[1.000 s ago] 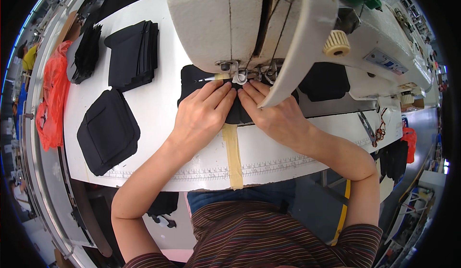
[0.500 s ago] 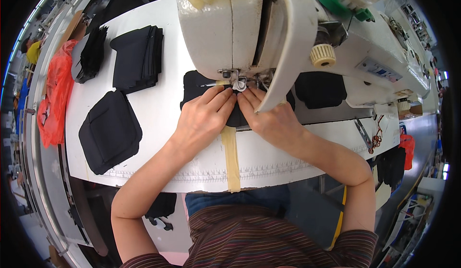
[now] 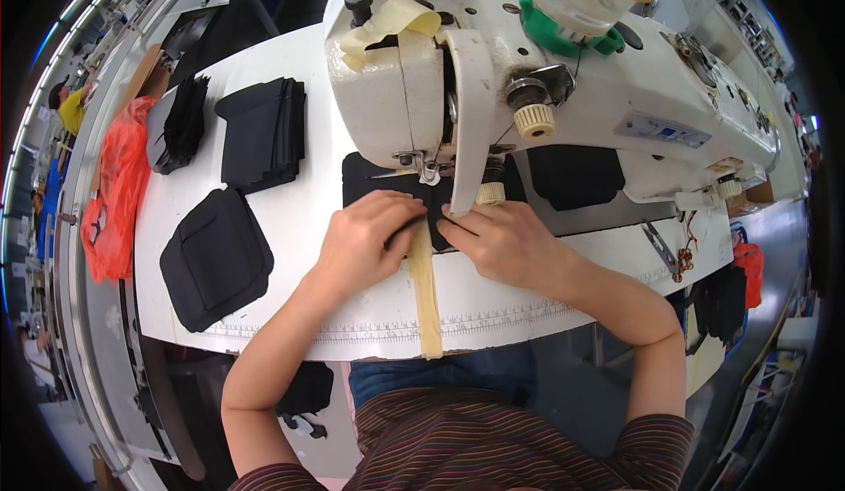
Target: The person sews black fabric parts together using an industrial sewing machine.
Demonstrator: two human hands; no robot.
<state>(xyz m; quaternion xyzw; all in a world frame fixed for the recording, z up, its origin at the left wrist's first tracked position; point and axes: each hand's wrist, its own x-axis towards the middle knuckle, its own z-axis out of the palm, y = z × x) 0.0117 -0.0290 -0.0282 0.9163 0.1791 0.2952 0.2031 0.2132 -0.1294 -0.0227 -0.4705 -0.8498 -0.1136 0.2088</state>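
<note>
A black fabric piece (image 3: 359, 170) lies under the needle area of a white sewing machine (image 3: 387, 113), its near part between my two hands. My left hand (image 3: 365, 240) is closed on its near left edge, with thumb and fingers pinching and a bit of dark cloth folded up between them. On the right side of the piece, my right hand (image 3: 506, 240) has its fingers bent together, thumb and forefinger gripping the cloth close to the near edge. The fingertips partly hide the edge. Both hands are a little in front of the presser foot (image 3: 429, 175).
Stacks of black fabric pieces (image 3: 260, 135) and a separate pocketed stack (image 3: 216, 258) sit at left, beside a red plastic bag (image 3: 123, 183). Another black piece (image 3: 576, 177) lies under the machine arm. Thread snips (image 3: 660, 245) lie at right; yellow tape (image 3: 426, 302) crosses the printed ruler (image 3: 502, 319).
My hands have drawn back from the presser foot toward me. Their fingers, flatter before, now curl around the near edge of the cloth. The whole view has shifted somewhat.
</note>
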